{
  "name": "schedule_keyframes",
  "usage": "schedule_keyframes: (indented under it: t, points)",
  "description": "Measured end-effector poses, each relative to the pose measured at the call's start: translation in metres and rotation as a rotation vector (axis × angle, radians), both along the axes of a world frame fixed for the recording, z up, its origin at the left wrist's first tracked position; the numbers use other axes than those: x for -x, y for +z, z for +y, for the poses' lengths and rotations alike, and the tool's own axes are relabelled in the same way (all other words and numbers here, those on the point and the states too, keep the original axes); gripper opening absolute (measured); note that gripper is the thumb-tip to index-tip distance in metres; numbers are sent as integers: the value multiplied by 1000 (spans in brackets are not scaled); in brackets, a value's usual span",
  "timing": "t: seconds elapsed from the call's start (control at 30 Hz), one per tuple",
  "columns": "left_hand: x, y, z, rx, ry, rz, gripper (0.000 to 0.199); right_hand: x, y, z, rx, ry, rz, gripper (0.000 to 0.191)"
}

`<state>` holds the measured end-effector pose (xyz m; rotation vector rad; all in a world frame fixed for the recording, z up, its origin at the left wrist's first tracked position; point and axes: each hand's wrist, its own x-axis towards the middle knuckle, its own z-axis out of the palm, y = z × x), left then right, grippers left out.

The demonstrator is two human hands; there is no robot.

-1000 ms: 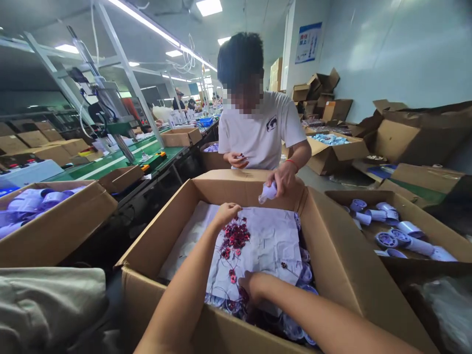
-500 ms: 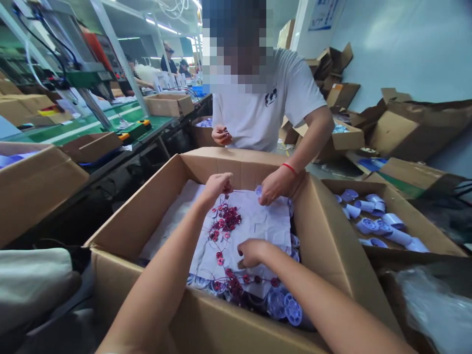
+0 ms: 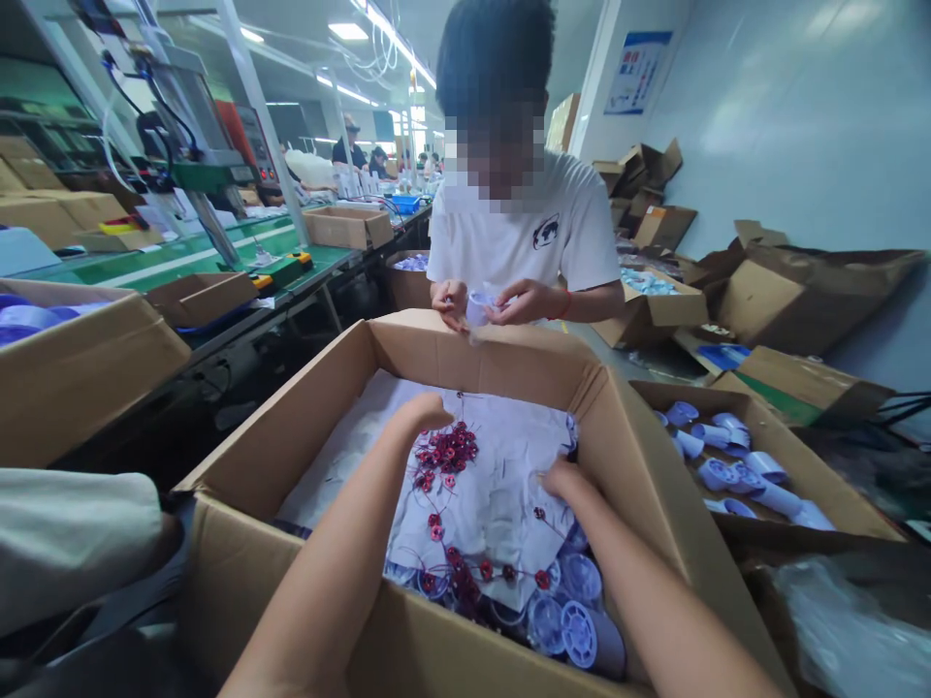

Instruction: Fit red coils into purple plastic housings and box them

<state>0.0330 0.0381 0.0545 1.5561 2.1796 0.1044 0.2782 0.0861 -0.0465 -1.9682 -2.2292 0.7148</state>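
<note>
An open cardboard box [image 3: 465, 354] holds light-purple plastic cups [image 3: 593, 635] under a crumpled white paper sheet [image 3: 501, 456]. On the sheet lies a heap of small red round parts with thin dark wires [image 3: 447, 451], and several more trail toward the near edge. Over the heap's far left side is my left hand [image 3: 426, 412]; its fingers are mostly hidden. My right hand [image 3: 561, 477] is at the sheet's right edge, fingers curled in on the paper. Just below it lies a single red part [image 3: 539, 513].
Across the box a co-worker holds a purple cup [image 3: 478, 308] in both hands. To the right is a carton of purple cups [image 3: 778, 499], with a clear plastic bag [image 3: 858, 620] below. A green workbench [image 3: 283, 228] and another carton [image 3: 87, 378] stand left.
My right hand has moved right and away from me to the sheet's edge. My left hand has come down nearer the heap. The co-worker's hand has left the box with a cup.
</note>
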Motion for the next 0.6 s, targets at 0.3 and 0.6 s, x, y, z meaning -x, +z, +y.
schedule_keyframes:
  t: [0.3, 0.6]
  points:
    - [-15, 3, -12, -59, -80, -101, 13, 21, 15, -1, -35, 72, 232, 26]
    - [-33, -18, -12, -44, -231, -293, 55, 54, 56, -21, -182, 333, 664, 20]
